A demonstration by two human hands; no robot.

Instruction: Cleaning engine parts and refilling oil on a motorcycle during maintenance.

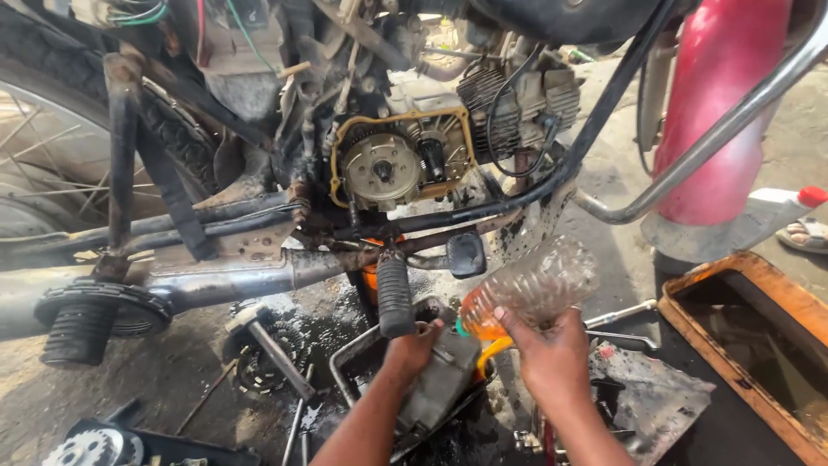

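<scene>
Head view, nearest: both forearms enter from the bottom edge, cut off below the wrists.
Left hand [412, 343]: fingers curled closed over the top edge of a grey engine cover [442, 384]; fingertips hidden behind the part.
Engine cover: under and just right of the left hand, tilted over a metal tray [345, 367]; its lower end is lost in dark oily shadow.
Right hand [548, 349]: wrapped shut around a clear plastic bottle [528, 292], the palm side hidden.
Bottle: tipped neck-down toward the left hand, orange liquid pooled at the neck; a yellowish stream falls just beside the cover.
Right of the right hand: an oil-stained metal sheet [642, 393] and an orange-rimmed pan [733, 285], partly out of frame.
Beyond the left hand: a black footpeg [394, 296], upright.
Farthest: the motorcycle engine [401, 160] with its side open; upper parts cut off.
</scene>
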